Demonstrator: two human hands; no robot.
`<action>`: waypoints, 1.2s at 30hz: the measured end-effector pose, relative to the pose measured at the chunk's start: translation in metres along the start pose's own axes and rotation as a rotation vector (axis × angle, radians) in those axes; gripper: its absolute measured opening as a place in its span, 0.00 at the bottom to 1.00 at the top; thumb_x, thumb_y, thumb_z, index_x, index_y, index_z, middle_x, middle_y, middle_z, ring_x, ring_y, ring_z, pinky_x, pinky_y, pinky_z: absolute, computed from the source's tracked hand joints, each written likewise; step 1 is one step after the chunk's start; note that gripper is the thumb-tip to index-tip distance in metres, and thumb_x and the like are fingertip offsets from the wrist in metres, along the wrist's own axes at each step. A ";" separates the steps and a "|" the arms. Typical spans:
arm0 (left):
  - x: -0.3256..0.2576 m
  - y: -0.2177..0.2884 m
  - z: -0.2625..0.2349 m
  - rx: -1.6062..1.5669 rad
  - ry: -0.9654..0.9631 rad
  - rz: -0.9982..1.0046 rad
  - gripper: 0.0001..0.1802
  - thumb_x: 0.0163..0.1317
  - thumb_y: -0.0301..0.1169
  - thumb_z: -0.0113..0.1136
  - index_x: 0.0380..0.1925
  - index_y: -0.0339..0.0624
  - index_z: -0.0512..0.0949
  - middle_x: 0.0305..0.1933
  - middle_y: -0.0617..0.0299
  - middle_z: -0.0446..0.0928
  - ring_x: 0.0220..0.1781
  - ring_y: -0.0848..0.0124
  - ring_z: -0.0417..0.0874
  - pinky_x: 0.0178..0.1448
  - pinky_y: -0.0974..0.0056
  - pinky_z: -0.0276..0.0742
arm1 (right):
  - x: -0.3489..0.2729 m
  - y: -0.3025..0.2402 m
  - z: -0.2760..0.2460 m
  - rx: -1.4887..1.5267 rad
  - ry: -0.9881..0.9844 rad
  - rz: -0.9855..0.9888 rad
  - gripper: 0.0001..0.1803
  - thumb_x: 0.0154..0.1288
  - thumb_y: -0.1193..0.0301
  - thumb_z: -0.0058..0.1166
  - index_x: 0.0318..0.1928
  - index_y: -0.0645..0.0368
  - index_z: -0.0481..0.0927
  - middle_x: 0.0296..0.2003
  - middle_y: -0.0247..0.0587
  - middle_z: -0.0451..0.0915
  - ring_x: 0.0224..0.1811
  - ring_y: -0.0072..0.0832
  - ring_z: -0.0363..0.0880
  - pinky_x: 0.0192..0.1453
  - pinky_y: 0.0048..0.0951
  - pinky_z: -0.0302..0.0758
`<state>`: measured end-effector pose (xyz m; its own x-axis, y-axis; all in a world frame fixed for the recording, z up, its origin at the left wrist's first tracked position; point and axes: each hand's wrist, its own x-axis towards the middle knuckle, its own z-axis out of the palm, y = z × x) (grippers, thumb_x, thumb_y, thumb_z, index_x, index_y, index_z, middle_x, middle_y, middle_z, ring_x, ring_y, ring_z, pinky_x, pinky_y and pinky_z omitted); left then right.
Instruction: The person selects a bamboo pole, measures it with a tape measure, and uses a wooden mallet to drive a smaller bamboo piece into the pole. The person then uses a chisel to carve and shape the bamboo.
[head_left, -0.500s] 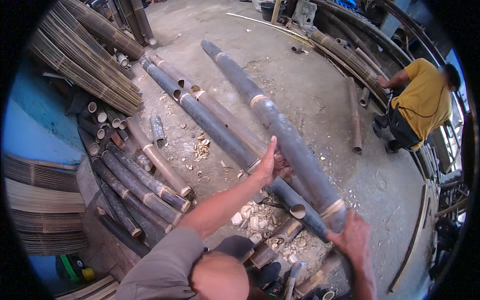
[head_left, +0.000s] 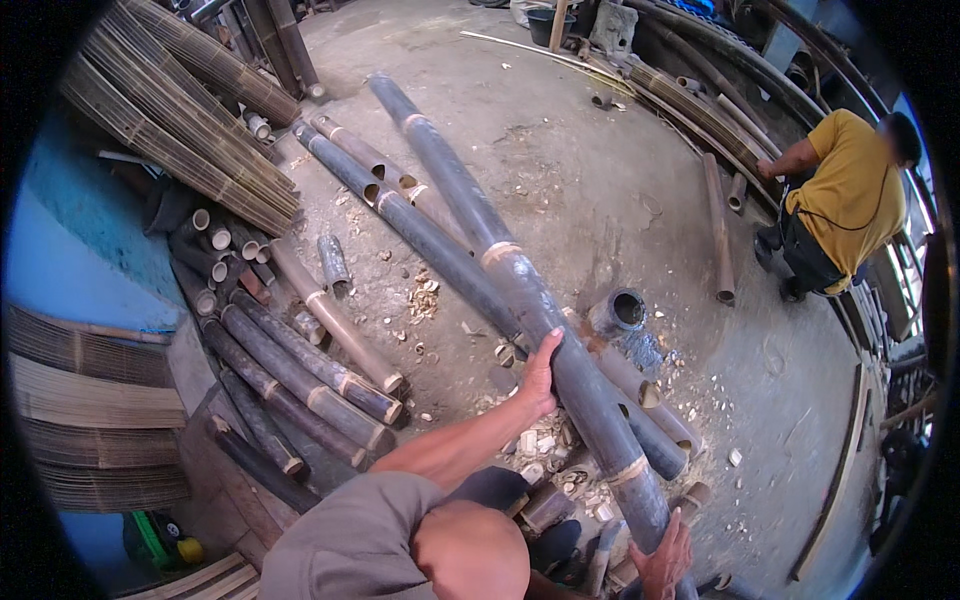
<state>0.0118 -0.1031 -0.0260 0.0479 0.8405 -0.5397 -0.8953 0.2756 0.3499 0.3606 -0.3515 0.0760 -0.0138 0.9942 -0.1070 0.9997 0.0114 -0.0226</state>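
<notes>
A long dark bamboo pole [head_left: 475,215] with pale node rings slants from the far left toward me, above the floor at its near part. My left hand [head_left: 540,378] is closed round its middle from the left side, the thumb on top and the other fingers mostly hidden. Nearer to me, my right hand [head_left: 665,560] grips the pole below its lowest pale ring. Beneath the held pole lie another dark pole [head_left: 430,242] and a brownish bamboo pole [head_left: 350,148], both with holes cut in them. Pale wood chips [head_left: 545,445] are scattered under my left forearm.
Several cut bamboo lengths [head_left: 300,380] lie stacked at the left, below bundled slats [head_left: 180,130]. A round open container [head_left: 622,312] stands right of the held pole. A person in a yellow shirt [head_left: 850,200] works at the far right, near a lone bamboo tube [head_left: 720,230].
The held pole has shifted left and toward me, and my right hand has come nearer with it. The round container, hidden before, now shows beside the pole.
</notes>
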 end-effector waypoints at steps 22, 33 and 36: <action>0.023 0.100 -0.193 0.314 0.454 0.068 0.42 0.63 0.52 0.74 0.69 0.41 0.71 0.69 0.51 0.77 0.69 0.52 0.78 0.78 0.39 0.67 | 0.057 -0.011 0.081 0.099 -0.201 -0.160 0.53 0.49 0.40 0.76 0.73 0.44 0.70 0.51 0.47 0.81 0.55 0.49 0.83 0.59 0.50 0.79; -0.009 0.075 -0.181 0.185 0.345 0.081 0.49 0.61 0.57 0.75 0.73 0.41 0.67 0.72 0.51 0.73 0.73 0.51 0.73 0.82 0.42 0.62 | 0.048 -0.011 0.093 0.154 -0.341 -0.090 0.54 0.44 0.43 0.79 0.72 0.45 0.72 0.52 0.50 0.84 0.55 0.53 0.84 0.62 0.52 0.80; 0.008 0.070 -0.184 0.286 0.516 0.128 0.50 0.61 0.61 0.71 0.73 0.41 0.67 0.74 0.49 0.72 0.74 0.50 0.72 0.82 0.40 0.61 | 0.061 0.000 0.095 0.285 -0.491 -0.087 0.52 0.44 0.42 0.77 0.70 0.48 0.75 0.52 0.54 0.86 0.54 0.55 0.86 0.60 0.51 0.81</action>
<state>-0.1315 -0.1628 -0.1465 -0.3375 0.5598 -0.7568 -0.7216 0.3625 0.5899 0.3581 -0.3011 -0.0254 -0.1719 0.8237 -0.5403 0.9502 -0.0060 -0.3116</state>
